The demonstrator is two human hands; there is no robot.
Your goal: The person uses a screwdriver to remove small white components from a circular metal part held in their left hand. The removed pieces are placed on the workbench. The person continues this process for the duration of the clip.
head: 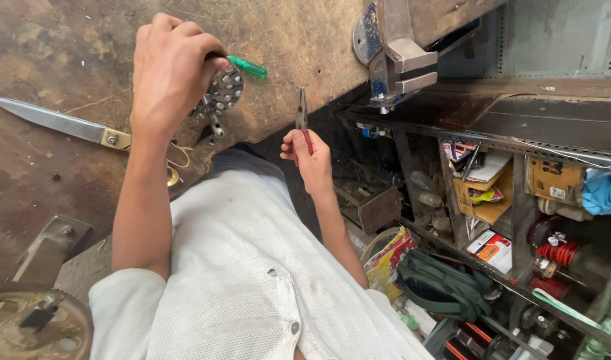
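The workbench (pixel 65 173) fills nine o'clock, shelves (pixel 519 200) of boxes and wire spools three o'clock. The left hand (pixel 169 70) clamps a metal part (pixel 222 93) and green screwdriver (pixel 247 66); the right hand (pixel 310 159) grips pliers (pixel 301 115). I'd fear the pliers slipping off near the bench edge

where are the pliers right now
The pliers stand upright in the right hand, centre of the head view, off the bench edge, below the vise.
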